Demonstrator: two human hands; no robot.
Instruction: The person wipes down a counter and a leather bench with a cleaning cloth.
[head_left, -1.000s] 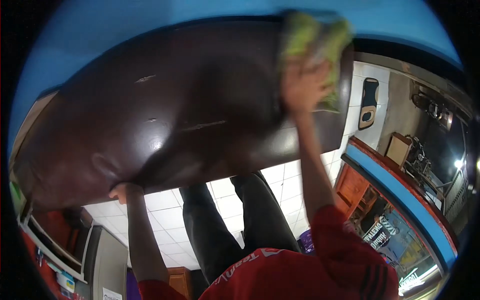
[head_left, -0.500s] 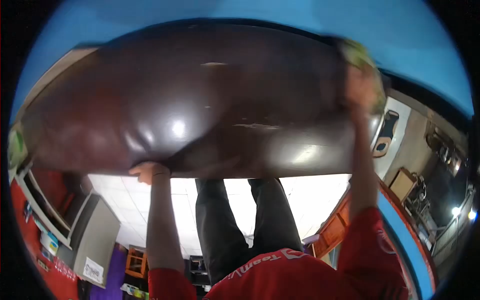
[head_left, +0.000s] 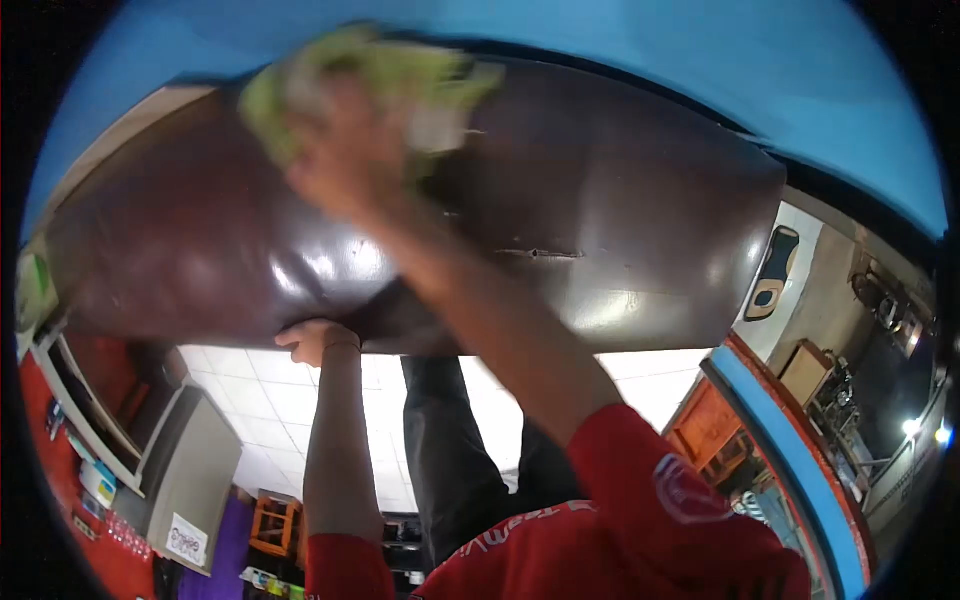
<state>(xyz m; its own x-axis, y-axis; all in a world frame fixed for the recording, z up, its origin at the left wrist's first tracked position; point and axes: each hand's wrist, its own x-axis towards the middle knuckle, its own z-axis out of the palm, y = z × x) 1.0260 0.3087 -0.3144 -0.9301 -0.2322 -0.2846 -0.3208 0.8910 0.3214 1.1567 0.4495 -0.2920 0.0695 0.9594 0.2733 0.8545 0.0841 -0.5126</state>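
Note:
A long brown leather-like padded seat (head_left: 600, 200) stretches across the view, shiny, with several tears in its cover. My right hand (head_left: 350, 165) is closed on a yellow-green and white cloth (head_left: 440, 85), pressed on the upper left part of the seat; both are blurred by motion. My left hand (head_left: 318, 340) grips the seat's front edge, fingers curled there, and the cover is creased just above it. Some of those fingers are hidden from view.
A blue wall (head_left: 600, 40) runs behind the seat. White floor tiles (head_left: 240, 385) lie below. At right are a black and tan object (head_left: 773, 272) on a white surface and a red-and-blue partition edge (head_left: 800, 450). A grey cabinet (head_left: 195, 480) stands lower left.
My right hand has swept the cloth from the seat's right end across to its upper left. My left hand stays at the front edge, nearly in the same spot.

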